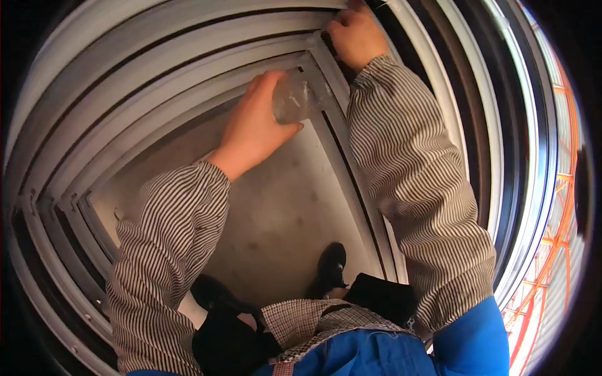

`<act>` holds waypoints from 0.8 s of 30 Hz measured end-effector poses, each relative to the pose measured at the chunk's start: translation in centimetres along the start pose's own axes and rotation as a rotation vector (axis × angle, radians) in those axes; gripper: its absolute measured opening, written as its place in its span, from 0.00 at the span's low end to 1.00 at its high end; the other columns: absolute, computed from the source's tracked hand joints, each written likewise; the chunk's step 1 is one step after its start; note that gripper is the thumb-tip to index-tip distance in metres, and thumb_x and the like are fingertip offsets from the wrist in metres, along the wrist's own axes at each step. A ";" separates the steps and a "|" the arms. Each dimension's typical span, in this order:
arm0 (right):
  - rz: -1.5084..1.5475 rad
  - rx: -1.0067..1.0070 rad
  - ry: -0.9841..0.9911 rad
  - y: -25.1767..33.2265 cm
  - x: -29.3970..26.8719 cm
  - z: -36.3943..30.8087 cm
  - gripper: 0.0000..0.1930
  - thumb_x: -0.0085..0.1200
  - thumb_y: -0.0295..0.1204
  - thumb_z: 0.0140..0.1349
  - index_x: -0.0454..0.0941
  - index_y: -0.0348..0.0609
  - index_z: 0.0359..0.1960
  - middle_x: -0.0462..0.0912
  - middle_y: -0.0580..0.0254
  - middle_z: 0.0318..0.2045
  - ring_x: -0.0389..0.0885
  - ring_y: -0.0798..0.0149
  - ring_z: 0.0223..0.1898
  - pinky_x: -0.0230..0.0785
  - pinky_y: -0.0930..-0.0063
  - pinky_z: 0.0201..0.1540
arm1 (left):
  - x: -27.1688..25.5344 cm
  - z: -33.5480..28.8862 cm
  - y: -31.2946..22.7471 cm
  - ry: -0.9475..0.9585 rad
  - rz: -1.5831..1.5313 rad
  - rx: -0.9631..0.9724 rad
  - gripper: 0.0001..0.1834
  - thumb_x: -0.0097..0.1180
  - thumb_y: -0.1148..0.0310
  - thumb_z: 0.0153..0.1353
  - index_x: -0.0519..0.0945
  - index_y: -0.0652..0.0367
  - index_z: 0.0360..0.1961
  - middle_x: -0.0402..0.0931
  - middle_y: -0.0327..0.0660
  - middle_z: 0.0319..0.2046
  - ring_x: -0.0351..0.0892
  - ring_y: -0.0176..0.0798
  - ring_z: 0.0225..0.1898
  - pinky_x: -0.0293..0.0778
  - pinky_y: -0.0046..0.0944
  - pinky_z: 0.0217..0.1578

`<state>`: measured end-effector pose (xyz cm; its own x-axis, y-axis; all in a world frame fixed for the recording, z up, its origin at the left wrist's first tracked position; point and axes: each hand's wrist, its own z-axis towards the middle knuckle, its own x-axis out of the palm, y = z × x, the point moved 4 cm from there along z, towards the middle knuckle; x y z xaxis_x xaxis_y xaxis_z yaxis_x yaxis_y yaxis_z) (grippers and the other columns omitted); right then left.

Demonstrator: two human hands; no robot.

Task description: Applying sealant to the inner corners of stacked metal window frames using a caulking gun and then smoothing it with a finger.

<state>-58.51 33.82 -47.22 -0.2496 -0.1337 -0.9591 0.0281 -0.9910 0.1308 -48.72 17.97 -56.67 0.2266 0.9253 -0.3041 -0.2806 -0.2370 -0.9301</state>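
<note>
My left hand (254, 125) is curved round a clear, see-through thing (293, 100), thumb below and fingers above. It looks like plastic with whitish streaks; its exact kind cannot be made out. Further up and to the right, my right hand (357, 37) is closed at the far right corner of the stacked metal frames (251, 28). Its fingers are curled, and whatever they pinch is hidden. Both forearms wear striped sleeve covers, and the right one passes over the right side of the frames.
Several pale grey frames with dark gaps between them surround me on the left, far and right sides. Below lies a grey, stained floor (269, 213) with my dark shoes (330, 263) on it. Orange steelwork (555, 244) shows beyond the frames at the right.
</note>
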 end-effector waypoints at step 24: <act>0.304 -0.280 -0.190 1.4 -1.3 -6.5 0.08 0.53 0.27 0.53 0.79 0.37 0.32 0.63 0.38 0.60 0.74 0.50 0.53 0.68 0.68 0.50 | -0.7 0.0 1.1 -0.019 0.007 -0.024 0.37 0.68 0.71 0.41 0.65 0.56 0.54 0.67 0.46 0.54 0.68 0.51 0.56 0.68 0.43 0.54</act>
<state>-51.83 32.53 -47.46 -0.3616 -0.4411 -0.8214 0.3818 -0.8738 0.3012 -49.19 17.08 -57.44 0.2069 0.9291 -0.3066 -0.2592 -0.2501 -0.9329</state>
